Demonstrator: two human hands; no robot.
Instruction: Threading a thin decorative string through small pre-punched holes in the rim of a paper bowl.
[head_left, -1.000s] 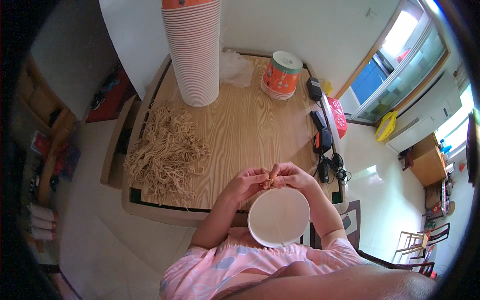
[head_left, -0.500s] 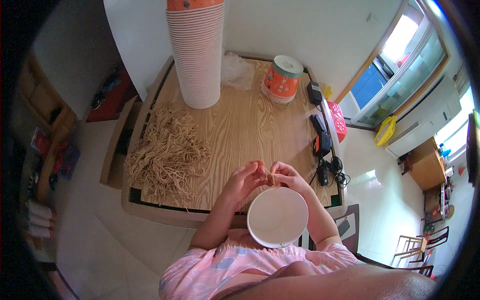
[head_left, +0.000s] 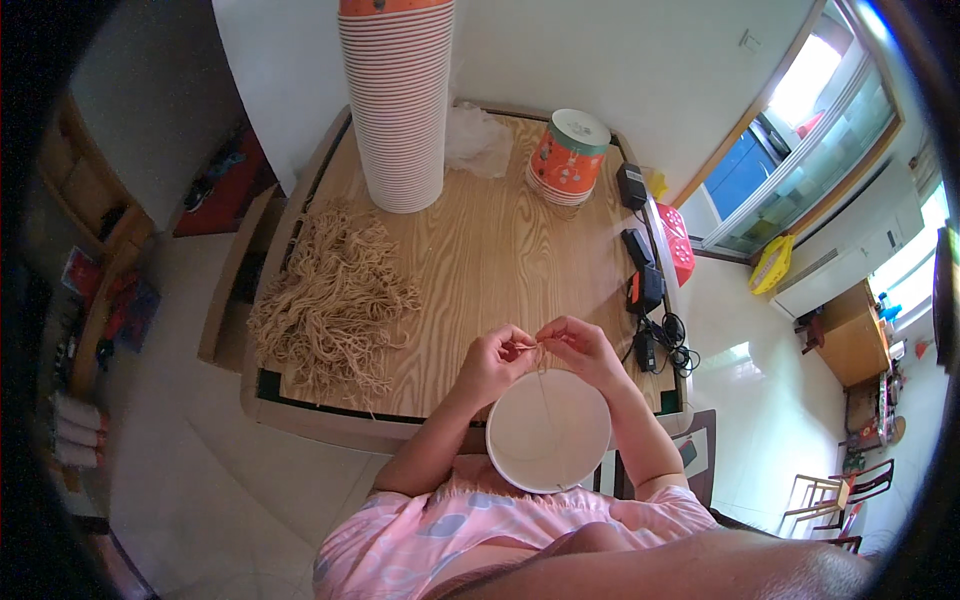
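Note:
A white paper bucket [head_left: 512, 430] rests at my lap by the table's front edge, its round mouth facing up. Thin beige string [head_left: 542, 386] runs across the mouth from the near rim to the far rim. Just beyond the far rim, my left hand [head_left: 494, 362] pinches the string between thumb and fingertips. Close beside it, my right hand [head_left: 582, 350] also pinches the string, the fingertips of both hands nearly touching. How the string passes through the fingers is too small to make out.
On the wood-grain table [head_left: 480, 260], a loose heap of beige strings [head_left: 335, 305] lies at left. Behind it rises a tall stack of paper buckets [head_left: 402, 110]. Upturned orange buckets [head_left: 568, 165] and a clear plastic bag [head_left: 475, 140] sit farther back. Black adapters and cables [head_left: 648, 292] line the right edge.
My left hand has closed from loosely spread fingers into a pinch on the string. Both hands have drawn together at the far rim, and the bucket has shifted slightly left.

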